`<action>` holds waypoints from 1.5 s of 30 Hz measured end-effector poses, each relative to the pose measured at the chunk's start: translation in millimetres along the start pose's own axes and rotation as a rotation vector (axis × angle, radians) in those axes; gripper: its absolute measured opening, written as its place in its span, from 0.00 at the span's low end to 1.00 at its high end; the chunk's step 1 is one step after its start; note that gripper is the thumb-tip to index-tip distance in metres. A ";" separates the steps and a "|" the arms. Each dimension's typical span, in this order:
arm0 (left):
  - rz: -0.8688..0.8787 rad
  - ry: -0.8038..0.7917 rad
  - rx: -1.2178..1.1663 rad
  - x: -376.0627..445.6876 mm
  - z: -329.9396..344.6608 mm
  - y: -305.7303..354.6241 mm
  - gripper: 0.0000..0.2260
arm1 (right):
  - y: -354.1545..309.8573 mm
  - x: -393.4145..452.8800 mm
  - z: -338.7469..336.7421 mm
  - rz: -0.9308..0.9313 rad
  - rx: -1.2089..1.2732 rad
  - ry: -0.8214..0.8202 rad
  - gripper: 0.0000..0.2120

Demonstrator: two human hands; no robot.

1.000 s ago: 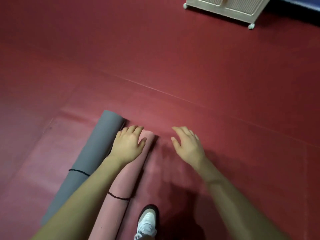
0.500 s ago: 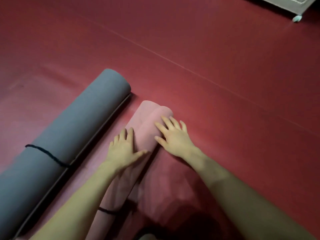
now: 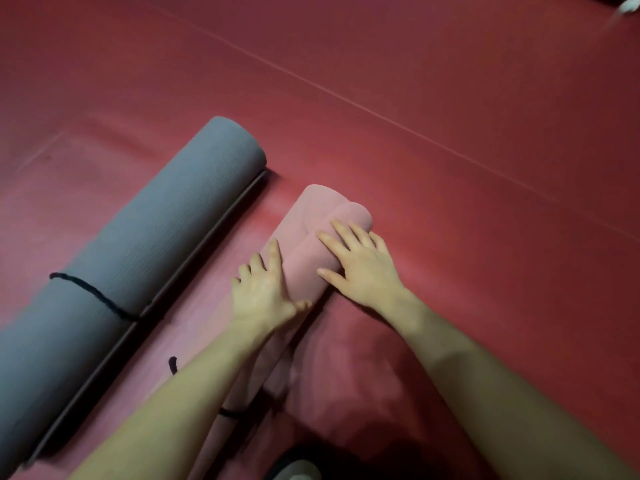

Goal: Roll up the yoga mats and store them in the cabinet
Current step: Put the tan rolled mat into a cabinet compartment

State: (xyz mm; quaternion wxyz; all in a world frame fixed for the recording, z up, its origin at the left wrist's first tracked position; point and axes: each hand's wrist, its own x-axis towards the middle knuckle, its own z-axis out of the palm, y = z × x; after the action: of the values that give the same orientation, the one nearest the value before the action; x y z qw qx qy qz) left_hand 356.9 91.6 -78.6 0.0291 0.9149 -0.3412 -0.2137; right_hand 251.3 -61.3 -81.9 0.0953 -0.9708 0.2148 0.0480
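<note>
On the red floor (image 3: 450, 81), a rolled grey mat (image 3: 145, 244) tied with black cord (image 3: 93, 294) lay left, beside the pink mat (image 3: 311, 220), where the left hand (image 3: 263, 296) and right hand (image 3: 360, 268) pressed flat, fingers spread, gripping nothing.

This looks like an exercise or yoga studio. A wide red floor (image 3: 450, 81) of smooth matting with thin seam lines fills the whole view, and two rolled mats lie on it: a grey mat (image 3: 145, 244) tied with a dark cord (image 3: 93, 294), and a pink mat (image 3: 311, 230) just beside it.
</note>
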 end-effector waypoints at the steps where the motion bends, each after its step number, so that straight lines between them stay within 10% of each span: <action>1: 0.035 0.004 0.007 -0.9 0.7 7.6 0.55 | 6.2 -8.4 -1.6 0.017 -0.020 0.027 0.31; 22: 1.032 0.034 0.537 -60.7 54.6 263.3 0.52 | 154.2 -286.7 -6.3 0.721 -0.106 0.293 0.34; 35: 0.915 -0.145 0.518 -43.8 55.6 223.5 0.54 | 148.8 -265.8 2.5 0.593 0.058 0.181 0.44; 45: 0.725 -0.227 0.505 -7.5 29.9 150.6 0.61 | 126.2 -178.7 -11.6 0.315 -0.029 -0.273 0.63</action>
State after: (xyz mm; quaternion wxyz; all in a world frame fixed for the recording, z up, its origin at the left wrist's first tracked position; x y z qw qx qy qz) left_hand 247.4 -16.2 -72.9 -0.1597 0.6857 -0.6818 -0.1989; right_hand 36.7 -103.1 -67.3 0.1007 -0.9110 0.3483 0.1967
